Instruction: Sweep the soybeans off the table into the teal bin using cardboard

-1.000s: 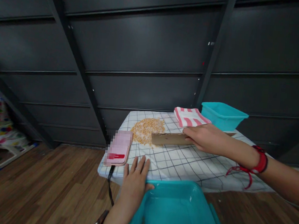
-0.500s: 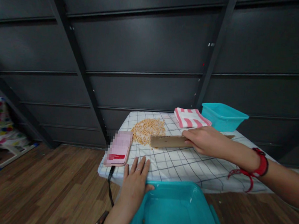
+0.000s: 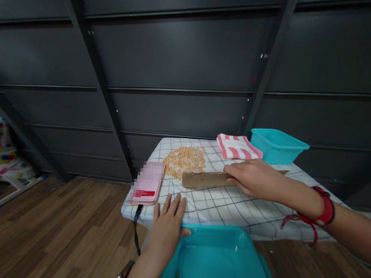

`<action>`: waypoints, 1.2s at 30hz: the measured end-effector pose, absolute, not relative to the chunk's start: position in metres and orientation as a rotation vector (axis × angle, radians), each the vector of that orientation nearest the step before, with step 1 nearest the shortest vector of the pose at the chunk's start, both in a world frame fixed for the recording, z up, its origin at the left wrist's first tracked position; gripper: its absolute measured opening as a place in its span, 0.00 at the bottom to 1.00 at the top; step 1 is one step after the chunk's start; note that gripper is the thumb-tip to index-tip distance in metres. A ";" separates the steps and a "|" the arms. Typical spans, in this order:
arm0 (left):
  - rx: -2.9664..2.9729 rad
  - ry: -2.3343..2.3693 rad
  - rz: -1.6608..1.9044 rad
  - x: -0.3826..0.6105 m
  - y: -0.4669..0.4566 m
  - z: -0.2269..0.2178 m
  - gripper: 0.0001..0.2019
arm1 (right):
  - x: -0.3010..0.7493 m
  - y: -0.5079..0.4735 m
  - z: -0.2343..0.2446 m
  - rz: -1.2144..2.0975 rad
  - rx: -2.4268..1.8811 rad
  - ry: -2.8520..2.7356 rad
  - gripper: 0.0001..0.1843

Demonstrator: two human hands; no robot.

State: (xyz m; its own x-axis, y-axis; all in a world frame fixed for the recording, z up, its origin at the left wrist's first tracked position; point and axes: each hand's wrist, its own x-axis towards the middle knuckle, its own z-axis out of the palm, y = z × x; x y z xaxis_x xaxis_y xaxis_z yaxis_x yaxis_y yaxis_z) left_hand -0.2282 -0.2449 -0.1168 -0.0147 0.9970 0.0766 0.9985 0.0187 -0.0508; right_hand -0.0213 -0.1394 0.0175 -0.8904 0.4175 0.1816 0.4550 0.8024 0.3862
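Note:
My right hand (image 3: 250, 176) is closed around a long folded strip of brown cardboard (image 3: 203, 180), held low over the checked tablecloth. Its left end lies just in front of a spread pile of yellow kernels mixed with fine white grains (image 3: 183, 161). My left hand (image 3: 168, 219) rests at the left corner of a large teal tub (image 3: 228, 246), fingers stretched out toward the table edge and thumb over the tub's rim. A few small kernels show along the tub's left inside. Just beyond the left fingers lies a pink phone (image 3: 149, 181), partly pixelated.
A folded pink-and-white striped cloth (image 3: 238, 147) and a smaller turquoise bin (image 3: 277, 146) stand at the table's back right. A black cord (image 3: 137, 230) hangs from the phone. Dark metal panels (image 3: 179, 60) rise behind the table (image 3: 205, 210).
My right hand has drawn the cardboard strip slightly toward me and left, so its end is now nearer than the pile's front edge. My left hand stays in place.

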 end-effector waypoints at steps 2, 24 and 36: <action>-2.141 -2.170 -0.027 -0.228 -0.245 -0.117 0.32 | -0.020 -0.141 0.018 -0.643 -0.675 -2.889 0.04; -2.154 -2.205 -0.039 -0.228 -0.244 -0.115 0.33 | -0.011 -0.154 0.020 -0.581 -0.689 -2.925 0.04; -2.156 -2.213 -0.007 -0.229 -0.243 -0.116 0.33 | 0.003 -0.167 0.016 -0.587 -0.579 -2.883 0.07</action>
State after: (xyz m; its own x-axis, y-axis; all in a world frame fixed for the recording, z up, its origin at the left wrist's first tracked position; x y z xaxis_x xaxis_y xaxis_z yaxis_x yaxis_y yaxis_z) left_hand -0.2294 -0.2431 -0.1163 -0.0257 0.9988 0.0406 0.9991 0.0270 -0.0330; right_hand 0.0031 -0.1670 0.0163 -0.9156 0.3416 0.2122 0.3974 0.8496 0.3467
